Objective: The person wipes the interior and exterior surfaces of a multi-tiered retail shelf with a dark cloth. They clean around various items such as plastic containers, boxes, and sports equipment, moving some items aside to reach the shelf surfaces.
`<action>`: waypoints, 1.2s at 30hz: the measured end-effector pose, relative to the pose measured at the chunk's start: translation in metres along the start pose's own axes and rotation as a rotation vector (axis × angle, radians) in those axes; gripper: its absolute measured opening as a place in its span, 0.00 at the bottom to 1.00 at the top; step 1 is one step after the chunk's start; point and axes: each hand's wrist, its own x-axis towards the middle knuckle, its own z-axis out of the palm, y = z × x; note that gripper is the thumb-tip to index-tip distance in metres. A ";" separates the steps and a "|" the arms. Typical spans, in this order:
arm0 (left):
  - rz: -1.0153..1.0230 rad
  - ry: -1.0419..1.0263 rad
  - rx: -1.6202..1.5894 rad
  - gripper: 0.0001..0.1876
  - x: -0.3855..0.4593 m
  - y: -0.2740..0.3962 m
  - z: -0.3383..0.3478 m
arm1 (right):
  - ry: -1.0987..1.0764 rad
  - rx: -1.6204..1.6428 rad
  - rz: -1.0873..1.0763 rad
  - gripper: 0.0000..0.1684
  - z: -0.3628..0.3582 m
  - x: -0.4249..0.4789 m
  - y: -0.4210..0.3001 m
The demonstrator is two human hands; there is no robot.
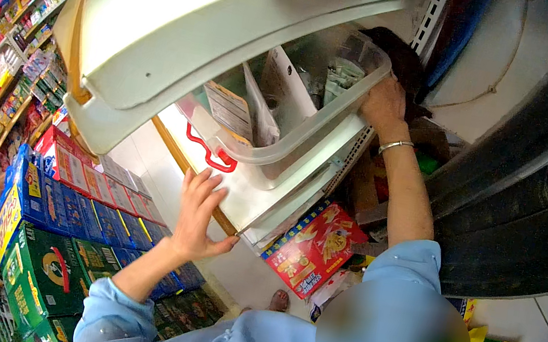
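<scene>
A clear plastic storage box (276, 157) with a red handle (210, 151) rests on a white metal shelf (252, 200). Inside it stand a printed card or packet (229, 111), a white flat box (290, 80) and small greenish-white packets (342, 78). My right hand (386, 103), with a bracelet at the wrist, is at the box's far right end, its fingers over the rim and partly hidden. Near the red handle, my left hand (200, 215) is raised with its fingers spread, holding nothing.
A white panel (171, 65) overhangs the box. At the left, blue cartons (75, 207) and green cartons (48, 268) are stacked before stocked store shelves (11, 70). A red printed carton (315, 249) stands beneath the shelf. Large black tyre-like objects (525, 210) are at the right.
</scene>
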 end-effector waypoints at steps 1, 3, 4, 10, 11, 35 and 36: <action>-0.005 0.051 0.002 0.38 0.001 0.007 -0.005 | 0.036 -0.005 -0.006 0.16 0.003 -0.001 0.003; 0.102 0.198 0.114 0.38 0.019 0.018 -0.026 | 0.103 -0.019 -0.014 0.17 0.008 -0.006 0.011; 0.114 0.265 0.190 0.39 0.045 0.027 -0.036 | 0.056 -0.069 -0.034 0.17 0.004 -0.012 0.008; 0.194 0.099 0.165 0.22 0.147 0.032 -0.058 | 0.105 -0.217 -0.090 0.16 -0.016 -0.021 -0.001; 0.219 0.063 0.098 0.19 0.147 0.023 -0.060 | 0.164 -0.231 -0.121 0.16 -0.011 -0.021 0.003; 0.223 -0.076 0.160 0.11 0.114 0.041 -0.103 | -0.002 0.780 -0.062 0.27 0.057 0.137 -0.059; 0.224 -0.066 0.155 0.11 0.114 0.040 -0.103 | -0.004 0.783 -0.064 0.27 0.057 0.137 -0.058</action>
